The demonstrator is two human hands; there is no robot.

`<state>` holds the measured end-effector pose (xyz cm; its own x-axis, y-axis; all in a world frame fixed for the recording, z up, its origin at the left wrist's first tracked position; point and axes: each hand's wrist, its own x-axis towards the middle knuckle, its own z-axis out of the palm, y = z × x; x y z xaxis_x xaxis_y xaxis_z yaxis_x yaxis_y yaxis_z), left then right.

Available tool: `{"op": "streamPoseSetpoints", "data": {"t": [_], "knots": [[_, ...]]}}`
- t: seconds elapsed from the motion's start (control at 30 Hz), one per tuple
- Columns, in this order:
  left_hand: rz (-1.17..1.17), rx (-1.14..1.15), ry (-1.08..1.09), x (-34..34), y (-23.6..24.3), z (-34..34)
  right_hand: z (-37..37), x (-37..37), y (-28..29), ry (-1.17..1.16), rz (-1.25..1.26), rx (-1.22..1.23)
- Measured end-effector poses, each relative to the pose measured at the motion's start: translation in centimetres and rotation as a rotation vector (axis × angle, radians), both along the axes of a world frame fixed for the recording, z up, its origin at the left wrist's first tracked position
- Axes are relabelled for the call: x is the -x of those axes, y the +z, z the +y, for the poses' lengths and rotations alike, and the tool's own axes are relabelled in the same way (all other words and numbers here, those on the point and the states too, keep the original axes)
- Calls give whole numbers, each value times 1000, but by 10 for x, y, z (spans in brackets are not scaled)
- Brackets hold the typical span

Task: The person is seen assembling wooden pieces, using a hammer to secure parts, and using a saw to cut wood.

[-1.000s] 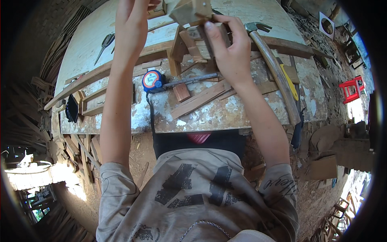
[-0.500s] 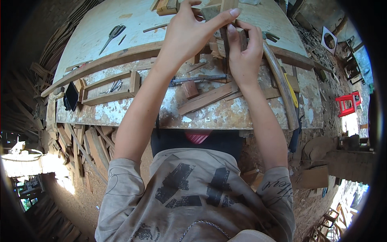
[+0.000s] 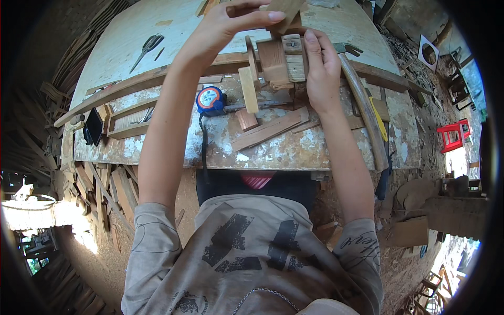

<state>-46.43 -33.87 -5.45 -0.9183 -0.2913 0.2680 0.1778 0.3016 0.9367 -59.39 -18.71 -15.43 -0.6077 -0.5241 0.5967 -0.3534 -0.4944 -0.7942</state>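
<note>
Near the far middle of the bench, I hold up a small wooden assembly (image 3: 273,59) of joined blocks and slats, with a paler slat (image 3: 248,89) sticking out toward me. My right hand (image 3: 323,73) is closed on its right side, thumb against the edge of a block. At its top, my left hand (image 3: 218,26) pinches a flat wooden piece (image 3: 286,16) between thumb and fingers; some of those fingers are cut off by the upper edge. Below the assembly lie a blue tape measure (image 3: 211,101), a small reddish block (image 3: 246,120) and a flat board (image 3: 270,129).
A claw hammer (image 3: 362,105) leans along the right of the bench, beside a yellow-handled tool (image 3: 378,118). Across the bench runs a long wooden beam (image 3: 126,86). Scissors (image 3: 147,50) lie beyond it. A shallow wooden tray (image 3: 128,131) and a dark phone-like slab (image 3: 93,126) are at left.
My left hand has shifted left and up the assembly. The assembly has turned, showing its blocks and pale slat more fully. The tape measure has come out from behind my left forearm.
</note>
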Motion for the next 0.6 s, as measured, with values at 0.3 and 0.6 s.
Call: {"op": "streamPoseSetpoints", "data": {"t": [0.3, 0.6], "knots": [[41, -220, -199, -8, -38, -32, 10, -7, 4, 522, -478, 7], [92, -592, -482, 1, -60, -31, 9, -15, 10, 532, -506, 9]]}}
